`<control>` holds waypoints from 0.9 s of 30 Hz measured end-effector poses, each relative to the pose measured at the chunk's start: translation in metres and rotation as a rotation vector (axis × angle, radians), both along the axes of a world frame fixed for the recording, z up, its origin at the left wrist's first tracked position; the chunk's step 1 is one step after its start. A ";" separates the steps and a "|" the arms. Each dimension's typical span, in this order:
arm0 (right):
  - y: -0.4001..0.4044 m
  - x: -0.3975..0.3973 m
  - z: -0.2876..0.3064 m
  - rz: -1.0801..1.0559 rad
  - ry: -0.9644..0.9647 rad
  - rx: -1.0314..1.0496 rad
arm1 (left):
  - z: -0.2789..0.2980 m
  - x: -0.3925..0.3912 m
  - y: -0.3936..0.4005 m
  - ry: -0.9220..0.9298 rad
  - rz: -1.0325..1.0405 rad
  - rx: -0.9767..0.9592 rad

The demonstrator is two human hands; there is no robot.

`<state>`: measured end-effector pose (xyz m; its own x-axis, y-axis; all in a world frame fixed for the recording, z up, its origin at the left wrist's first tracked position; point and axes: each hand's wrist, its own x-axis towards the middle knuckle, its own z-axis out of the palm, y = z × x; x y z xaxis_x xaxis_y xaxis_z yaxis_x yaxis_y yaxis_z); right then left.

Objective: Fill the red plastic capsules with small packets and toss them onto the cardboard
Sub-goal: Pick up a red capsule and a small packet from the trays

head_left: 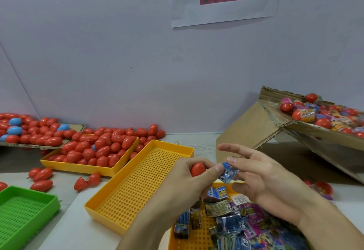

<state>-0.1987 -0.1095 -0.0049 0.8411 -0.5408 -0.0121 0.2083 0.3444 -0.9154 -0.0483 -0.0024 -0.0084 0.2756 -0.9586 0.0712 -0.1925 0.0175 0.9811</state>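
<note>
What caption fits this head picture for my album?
Left hand holds a red capsule while right hand pinches a blue packet above the trays.

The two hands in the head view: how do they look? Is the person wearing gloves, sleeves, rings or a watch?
Both the left hand and the right hand are bare, with no gloves. No ring shows on the visible fingers, and no watch or band on either wrist. The forearms are uncovered as far as the picture's bottom edge, so no sleeve is in view. The fingernails are short and unpainted.

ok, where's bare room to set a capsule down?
Free: the empty orange tray beside the left hand, the green tray, and bare tabletop between that orange tray and the cardboard box. Crowded: the capsule tray and packet tray.
</note>
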 end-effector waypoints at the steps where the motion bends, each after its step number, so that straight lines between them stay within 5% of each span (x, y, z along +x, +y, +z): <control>1: 0.000 0.000 0.000 -0.003 -0.010 -0.006 | 0.000 0.000 0.000 0.003 -0.007 0.007; 10: 0.000 0.002 -0.004 -0.034 0.010 -0.060 | -0.003 0.002 -0.001 0.150 -0.014 -0.023; 17: 0.002 0.004 -0.006 -0.045 0.027 -0.137 | -0.001 0.004 -0.005 0.440 -0.078 -0.058; 22: -0.001 0.004 -0.008 -0.048 -0.072 -0.051 | -0.006 0.005 -0.005 0.367 -0.076 -0.006; 27: 0.000 0.007 -0.008 -0.077 0.038 -0.091 | -0.003 0.007 -0.005 0.393 -0.066 -0.094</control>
<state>-0.1914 -0.1096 -0.0134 0.7966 -0.6044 0.0093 0.1960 0.2438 -0.9498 -0.0417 -0.0071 -0.0113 0.2378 -0.9694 0.0607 0.2009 0.1102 0.9734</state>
